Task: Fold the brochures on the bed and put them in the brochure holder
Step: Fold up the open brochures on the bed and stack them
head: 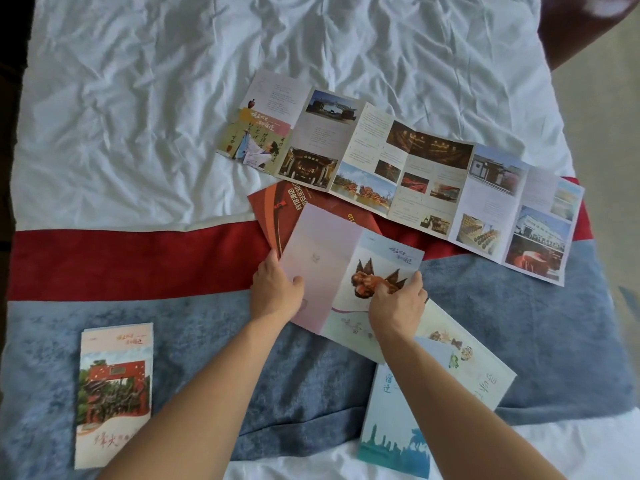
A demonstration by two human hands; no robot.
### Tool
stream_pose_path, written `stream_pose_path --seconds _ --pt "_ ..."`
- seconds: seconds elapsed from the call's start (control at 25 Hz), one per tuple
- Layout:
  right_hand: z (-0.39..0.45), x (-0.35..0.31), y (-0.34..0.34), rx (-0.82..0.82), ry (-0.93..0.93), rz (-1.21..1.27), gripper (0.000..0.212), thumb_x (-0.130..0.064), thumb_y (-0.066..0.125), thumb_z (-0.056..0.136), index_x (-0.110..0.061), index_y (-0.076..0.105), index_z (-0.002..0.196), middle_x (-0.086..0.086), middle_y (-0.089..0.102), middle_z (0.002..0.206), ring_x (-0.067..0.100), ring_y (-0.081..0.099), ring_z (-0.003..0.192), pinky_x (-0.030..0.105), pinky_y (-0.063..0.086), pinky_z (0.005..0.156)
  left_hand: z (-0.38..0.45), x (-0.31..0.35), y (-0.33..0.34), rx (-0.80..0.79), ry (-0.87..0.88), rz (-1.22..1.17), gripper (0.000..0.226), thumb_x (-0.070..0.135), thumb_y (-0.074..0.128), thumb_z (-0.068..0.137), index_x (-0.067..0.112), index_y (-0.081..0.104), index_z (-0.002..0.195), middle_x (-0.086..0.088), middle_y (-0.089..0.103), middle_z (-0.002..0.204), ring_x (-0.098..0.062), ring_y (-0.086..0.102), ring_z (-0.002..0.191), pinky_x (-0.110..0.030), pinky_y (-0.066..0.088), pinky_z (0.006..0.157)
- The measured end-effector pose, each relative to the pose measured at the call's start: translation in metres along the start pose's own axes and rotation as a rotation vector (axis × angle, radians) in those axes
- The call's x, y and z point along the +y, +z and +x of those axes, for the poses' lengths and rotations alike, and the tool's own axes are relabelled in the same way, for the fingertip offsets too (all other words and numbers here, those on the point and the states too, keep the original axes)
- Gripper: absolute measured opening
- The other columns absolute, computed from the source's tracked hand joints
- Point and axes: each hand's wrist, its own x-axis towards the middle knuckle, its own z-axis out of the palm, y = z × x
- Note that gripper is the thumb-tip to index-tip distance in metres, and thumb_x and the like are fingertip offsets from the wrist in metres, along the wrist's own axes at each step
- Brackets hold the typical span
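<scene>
A half-folded pink and pale blue brochure (332, 251) lies in the middle of the bed. My left hand (275, 289) grips its left edge, thumb on top. My right hand (398, 303) presses down on its right panel, near a picture of a winged brown object. A long unfolded brochure (398, 161) with several photo panels stretches across the bed behind it. A red brochure (277, 209) lies partly under the pink one. A folded brochure (114, 393) with a red gate picture lies at the near left. No brochure holder is in view.
Two more pale brochures lie under my right forearm, one with small pictures (464, 362) and one with a teal skyline (391, 427). The bed has a white sheet (138, 98) and a red and blue runner (104, 258). Floor (602, 133) shows at the right.
</scene>
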Motion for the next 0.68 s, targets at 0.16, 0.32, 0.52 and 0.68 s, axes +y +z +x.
stream_pose_path --seconds 0.16,0.32,0.52,0.68 --pt "-0.007 -0.007 0.004 -0.037 0.033 0.114 0.067 -0.006 0.043 0.077 -0.030 0.034 0.140 -0.001 0.057 0.128 0.030 0.060 0.108 0.053 0.052 0.090 -0.002 -0.007 -0.012 0.066 -0.076 -0.134 0.014 0.015 0.047 0.090 0.018 0.053 0.103 -0.005 0.054 0.106 -0.021 0.053 0.085 -0.032 0.043 0.061" --pt "-0.028 -0.023 0.014 -0.071 0.023 0.200 0.070 -0.004 0.042 0.075 -0.047 0.039 0.130 -0.009 0.063 0.107 0.018 0.062 0.090 0.040 0.054 0.077 -0.004 -0.020 -0.035 0.058 -0.260 -0.429 0.013 0.010 0.037 0.086 0.016 0.049 0.084 -0.002 0.059 0.084 -0.022 0.055 0.070 -0.029 0.035 0.053" --pt "-0.043 -0.036 0.028 -0.239 0.098 0.186 0.056 -0.007 0.040 0.092 -0.027 0.043 0.143 0.001 0.057 0.119 0.022 0.058 0.098 0.036 0.053 0.080 -0.008 -0.056 -0.079 0.099 -0.523 -0.856 0.025 0.020 0.038 0.088 0.008 0.060 0.086 -0.014 0.066 0.085 -0.030 0.061 0.075 -0.038 0.050 0.067" --pt "-0.065 -0.040 0.045 -0.465 0.114 0.263 0.038 0.005 0.041 0.085 -0.013 0.064 0.109 0.011 0.070 0.101 0.028 0.066 0.090 0.035 0.058 0.061 -0.031 -0.068 -0.087 -0.286 -0.494 -0.846 0.039 0.028 0.039 0.094 0.010 0.073 0.085 -0.014 0.074 0.083 -0.024 0.071 0.069 -0.029 0.056 0.059"
